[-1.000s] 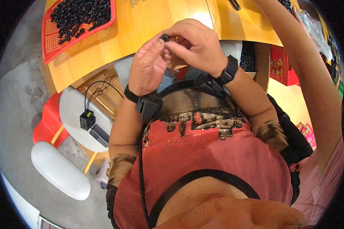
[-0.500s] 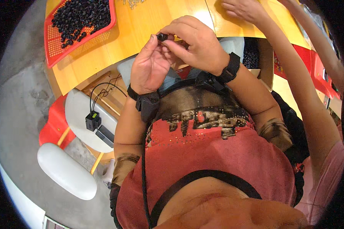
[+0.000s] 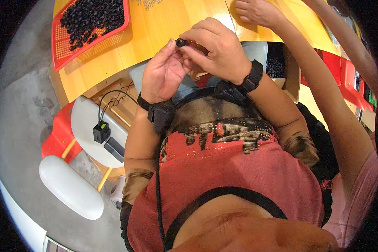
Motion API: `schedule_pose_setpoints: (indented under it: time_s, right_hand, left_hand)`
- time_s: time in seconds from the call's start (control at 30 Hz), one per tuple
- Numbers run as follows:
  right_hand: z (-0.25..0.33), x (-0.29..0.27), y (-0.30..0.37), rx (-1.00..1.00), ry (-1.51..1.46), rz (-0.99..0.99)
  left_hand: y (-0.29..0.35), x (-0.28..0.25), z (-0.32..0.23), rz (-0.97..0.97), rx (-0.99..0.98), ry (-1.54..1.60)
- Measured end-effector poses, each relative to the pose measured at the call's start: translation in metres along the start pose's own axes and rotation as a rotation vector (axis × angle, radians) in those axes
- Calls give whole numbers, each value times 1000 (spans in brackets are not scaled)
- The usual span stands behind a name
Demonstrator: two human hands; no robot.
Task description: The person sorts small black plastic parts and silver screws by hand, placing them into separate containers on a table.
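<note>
Just off the table's near edge, a small black ring-shaped part (image 3: 181,42) is pinched between both my hands. My left hand (image 3: 164,72) has its thumb and fingertips on the part's left side, palm turned up. From the right, my right hand (image 3: 217,49) closes its thumb and forefinger on the same part, its other fingers curled. The part is too small to name more exactly. Similar black parts (image 3: 92,19) are heaped in a red plastic basket (image 3: 88,51) at the table's far left.
Small clear pieces (image 3: 147,3) lie at the yellow table's (image 3: 164,21) back edge. A co-worker's hand (image 3: 259,11) rests on the table to the right, the arm reaching along my right side. At left stand a white chair (image 3: 71,187) and a seat bearing a black box (image 3: 101,132) with cables.
Both my hands keep their pinch on the small black part, with only a slight shift. The co-worker's hand has moved a little left, its fingers more curled. The view has shifted slightly.
</note>
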State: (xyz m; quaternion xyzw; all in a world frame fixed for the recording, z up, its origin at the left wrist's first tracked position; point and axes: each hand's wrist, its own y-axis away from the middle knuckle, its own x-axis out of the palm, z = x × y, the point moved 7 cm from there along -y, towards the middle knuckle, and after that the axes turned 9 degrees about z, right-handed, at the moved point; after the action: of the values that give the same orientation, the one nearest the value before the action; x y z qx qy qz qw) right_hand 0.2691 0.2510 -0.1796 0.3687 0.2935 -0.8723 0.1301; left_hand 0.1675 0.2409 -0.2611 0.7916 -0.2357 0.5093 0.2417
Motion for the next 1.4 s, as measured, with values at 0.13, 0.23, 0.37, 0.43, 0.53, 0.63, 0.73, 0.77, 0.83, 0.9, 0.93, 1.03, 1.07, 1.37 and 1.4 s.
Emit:
schedule_pose_setpoints:
  time_s: [0.13,0.23,0.37,0.43,0.53,0.63,0.73,0.77,0.83,0.9,0.93,1.03,1.07,1.37,1.4]
  right_hand:
    - [-1,2,0,-4,0,-27]
    - [2,1,0,-8,14,-26]
    - [5,-3,2,-38,-3,-24]
    - [3,-3,2,-58,-29,-14]
    - [-16,-5,-1,109,-387,-22]
    - [-23,8,-18,63,-634,84]
    - [0,12,-30,24,-890,194]
    - [-1,18,-29,53,-1059,139]
    - [-1,25,-22,152,-1088,152]
    - [-4,30,-20,229,-1090,144]
    - [-3,31,-19,231,-1094,144]
    - [-2,34,-12,323,-1075,111]
    - [-3,34,-11,340,-1046,83]
    - [14,20,-3,225,-875,34]
    - [17,16,-3,190,-836,22]
  left_hand:
    - [0,-2,-2,63,-3,12]
    - [1,-5,-1,-71,6,-44]
    - [3,-4,-1,15,9,-53]
    - [5,-2,-5,23,47,-112]
    - [5,11,-12,-33,125,-177]
    - [-1,30,-5,73,135,-192]
    - [-4,46,0,190,147,-138]
    - [0,46,-3,142,200,-251]
    - [2,39,-6,71,275,-351]
    - [3,33,-1,58,290,-349]
    - [5,31,-1,42,308,-348]
    - [4,30,0,15,257,-320]
    - [5,32,-1,11,253,-318]
    - [22,37,6,60,62,-267]
    - [24,44,4,33,94,-254]
